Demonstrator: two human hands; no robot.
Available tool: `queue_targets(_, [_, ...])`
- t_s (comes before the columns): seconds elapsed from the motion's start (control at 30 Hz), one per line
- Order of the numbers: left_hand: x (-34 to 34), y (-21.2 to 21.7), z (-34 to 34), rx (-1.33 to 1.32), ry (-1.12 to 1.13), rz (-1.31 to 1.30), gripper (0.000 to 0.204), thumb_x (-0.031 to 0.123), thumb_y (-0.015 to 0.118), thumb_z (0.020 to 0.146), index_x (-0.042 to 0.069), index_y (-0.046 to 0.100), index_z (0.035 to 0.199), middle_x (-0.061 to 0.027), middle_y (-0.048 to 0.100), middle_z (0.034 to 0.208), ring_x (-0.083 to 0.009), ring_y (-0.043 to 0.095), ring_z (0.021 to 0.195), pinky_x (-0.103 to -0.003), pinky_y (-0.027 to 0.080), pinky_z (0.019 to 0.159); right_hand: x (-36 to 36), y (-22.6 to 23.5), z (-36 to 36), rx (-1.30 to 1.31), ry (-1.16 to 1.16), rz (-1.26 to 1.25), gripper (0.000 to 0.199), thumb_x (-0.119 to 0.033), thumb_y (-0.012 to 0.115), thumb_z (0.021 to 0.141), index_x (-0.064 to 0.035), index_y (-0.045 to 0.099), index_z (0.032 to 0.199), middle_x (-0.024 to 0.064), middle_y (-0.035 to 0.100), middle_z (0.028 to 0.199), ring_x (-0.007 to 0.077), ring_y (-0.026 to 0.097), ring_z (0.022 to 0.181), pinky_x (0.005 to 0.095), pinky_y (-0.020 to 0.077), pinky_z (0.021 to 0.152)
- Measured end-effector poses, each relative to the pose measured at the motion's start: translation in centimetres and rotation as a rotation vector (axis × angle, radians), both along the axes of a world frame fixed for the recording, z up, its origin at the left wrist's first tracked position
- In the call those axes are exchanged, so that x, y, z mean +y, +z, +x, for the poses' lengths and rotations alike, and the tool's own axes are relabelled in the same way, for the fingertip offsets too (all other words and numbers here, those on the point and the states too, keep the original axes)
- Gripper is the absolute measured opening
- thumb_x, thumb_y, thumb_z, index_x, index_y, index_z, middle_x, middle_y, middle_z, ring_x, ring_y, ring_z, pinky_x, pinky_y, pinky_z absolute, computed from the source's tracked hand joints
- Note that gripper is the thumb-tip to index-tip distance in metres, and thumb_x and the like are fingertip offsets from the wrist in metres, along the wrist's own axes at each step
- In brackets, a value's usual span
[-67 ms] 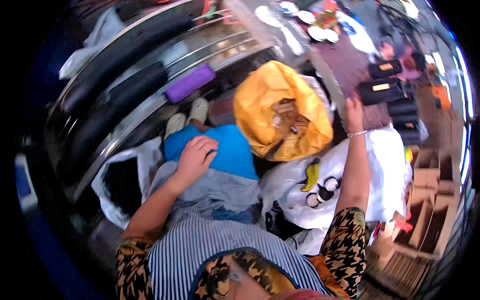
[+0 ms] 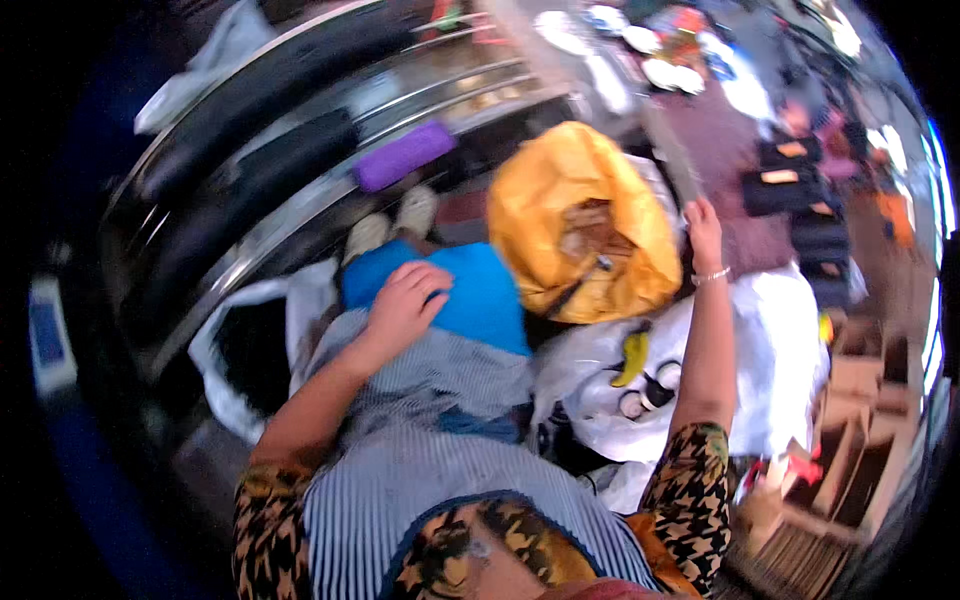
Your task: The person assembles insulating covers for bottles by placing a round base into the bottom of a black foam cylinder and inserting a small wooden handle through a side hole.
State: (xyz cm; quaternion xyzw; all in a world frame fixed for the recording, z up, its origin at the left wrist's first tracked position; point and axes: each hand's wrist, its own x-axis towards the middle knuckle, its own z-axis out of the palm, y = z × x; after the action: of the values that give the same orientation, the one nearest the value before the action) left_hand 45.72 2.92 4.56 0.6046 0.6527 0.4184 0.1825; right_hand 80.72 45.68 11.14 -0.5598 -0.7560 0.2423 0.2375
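My left hand (image 2: 405,303) lies with its fingers loosely stretched over a bright blue cloth (image 2: 475,295) on my lap. Nothing shows in it. My right hand (image 2: 703,222) reaches forward to the edge of a brown-topped table (image 2: 765,243), its fingers bunched together; what they may hold is hidden. Between the hands and farther forward stands a yellow sack (image 2: 520,205), its mouth gaping over brown pieces. Under my right forearm is a white plastic bag (image 2: 755,330) with a green-yellow curved object (image 2: 632,358) and small round black-and-white items (image 2: 655,390) on it.
A dark padded rack with metal rails (image 2: 450,95) runs along the left, bearing a purple roll (image 2: 405,157). A white-rimmed bag (image 2: 235,400) stands by my left thigh. Black bundles (image 2: 785,190) line the table; open cardboard boxes (image 2: 850,440) are at right.
The whole view has shifted slightly, moving the scene rightward. My right hand's fingers, stretched over the table edge before, are now drawn in. My left hand stays on the blue cloth.
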Motion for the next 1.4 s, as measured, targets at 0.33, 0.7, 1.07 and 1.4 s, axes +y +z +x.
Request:
queue_targets(0.33, [-22.5,-8.9,-18.1,-0.217,1.067,-0.137,0.017,0.021,0.058,0.092,0.008,0.069,0.095,-0.0095,0.068,0.096,-0.0258,0.064,0.090,-0.035,0.049,0.081,-36.1,-4.3,-27.9,-0.175,1.063,0.166,0.024,-0.015,0.063,0.085,-0.0059,0.063,0.107,0.0104,0.064,0.108,0.0271,0.056,0.108,0.0414,0.0422,0.096])
queue_targets(0.7, [-46.1,-25.2,-20.5,-0.150,1.208,-1.127,0.027,0.029,0.057,0.086,0.009,0.066,0.102,-0.0166,0.067,0.106,-0.0350,0.063,0.100,-0.044,0.052,0.082,-39.4,-5.9,-31.1,-0.140,0.956,0.296,0.020,-0.007,0.052,0.086,-0.0036,0.067,0.099,0.0079,0.067,0.106,0.0285,0.058,0.104,0.0409,0.0394,0.097])
queue_targets(1.07, [-46.1,-29.7,-24.0,-0.007,0.972,-1.212,0.031,0.029,0.058,0.085,0.009,0.064,0.109,-0.0183,0.062,0.114,-0.0350,0.060,0.106,-0.044,0.051,0.086,-39.8,-6.0,-31.7,-0.241,0.910,0.251,0.021,-0.007,0.049,0.087,-0.0025,0.066,0.099,0.0106,0.067,0.107,0.0304,0.056,0.107,0.0418,0.0387,0.098])
queue_targets(1.4, [-47.2,-30.4,-24.1,0.032,0.915,-1.221,0.037,0.029,0.059,0.085,0.010,0.061,0.116,-0.0199,0.057,0.122,-0.0350,0.057,0.112,-0.044,0.050,0.089,-39.4,-6.0,-30.9,-0.281,0.911,0.232,0.021,-0.007,0.047,0.089,-0.0012,0.064,0.100,0.0127,0.066,0.108,0.0311,0.056,0.106,0.0401,0.0375,0.099])
